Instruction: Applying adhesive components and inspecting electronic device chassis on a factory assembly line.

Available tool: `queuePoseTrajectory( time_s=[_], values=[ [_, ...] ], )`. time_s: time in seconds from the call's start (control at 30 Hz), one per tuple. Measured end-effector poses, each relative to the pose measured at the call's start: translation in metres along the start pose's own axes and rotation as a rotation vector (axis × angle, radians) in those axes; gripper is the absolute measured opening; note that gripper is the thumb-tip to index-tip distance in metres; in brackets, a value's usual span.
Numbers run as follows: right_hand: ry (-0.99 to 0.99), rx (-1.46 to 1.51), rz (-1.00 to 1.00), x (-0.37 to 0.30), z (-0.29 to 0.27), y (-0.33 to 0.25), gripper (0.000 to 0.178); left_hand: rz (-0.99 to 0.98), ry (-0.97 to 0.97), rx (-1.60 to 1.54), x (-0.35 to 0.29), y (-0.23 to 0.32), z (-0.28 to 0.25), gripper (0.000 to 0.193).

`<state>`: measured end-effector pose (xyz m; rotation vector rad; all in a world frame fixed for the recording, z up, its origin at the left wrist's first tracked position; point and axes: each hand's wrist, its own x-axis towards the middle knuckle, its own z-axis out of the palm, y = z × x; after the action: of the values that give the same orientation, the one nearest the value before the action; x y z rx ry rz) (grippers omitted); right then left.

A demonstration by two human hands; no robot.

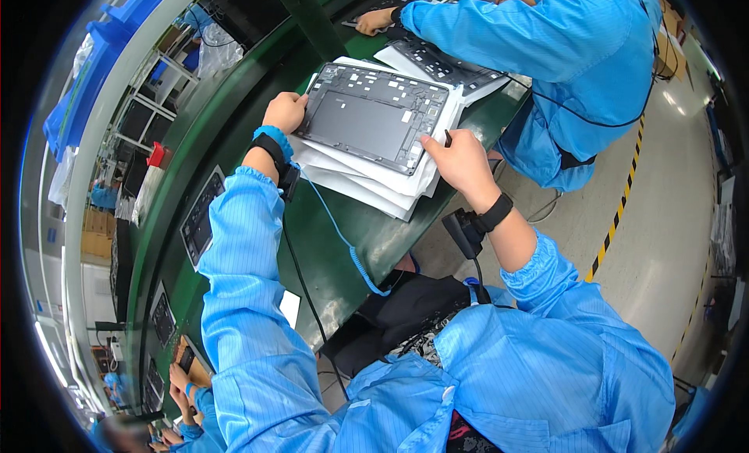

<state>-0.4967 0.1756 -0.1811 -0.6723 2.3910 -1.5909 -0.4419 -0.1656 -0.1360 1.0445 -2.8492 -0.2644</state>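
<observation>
A dark grey tablet back housing (355,117), dotted with small white pads, lies tilted on a stack of white sheets (374,189) on the green bench. My left hand (286,112) is closed on its left edge. At the opposite edge, my right hand (464,163) pinches the housing's corner with the thumb. A thin dark stick-like thing (448,138) pokes up from between that hand's fingers; its kind cannot be made out. Both wrists wear black straps with box-shaped modules, and a coiled blue cord (357,262) runs down from my left wrist.
A co-worker in a blue smock (538,55) stands at the upper right, arm reaching over more tablet housings (456,67). Another housing (203,217) lies at the bench's left side. Black cables hang from my wrists. A yellow-black floor stripe (624,203) runs along the right.
</observation>
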Motion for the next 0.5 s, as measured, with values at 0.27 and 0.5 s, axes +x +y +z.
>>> queuePoseTrajectory(
  time_s=[0.27, 0.5],
  values=[
    [-0.016, -0.095, -0.006, 0.007, 0.0, -0.002, 0.037, -0.049, 0.196, 0.044, -0.013, 0.017, -0.009, 0.036],
    [-0.009, -0.023, 0.005, 0.005, 0.005, 0.008, 0.039, 0.022, 0.189, -0.194, -0.024, 0.018, -0.035, 0.043]
  ],
)
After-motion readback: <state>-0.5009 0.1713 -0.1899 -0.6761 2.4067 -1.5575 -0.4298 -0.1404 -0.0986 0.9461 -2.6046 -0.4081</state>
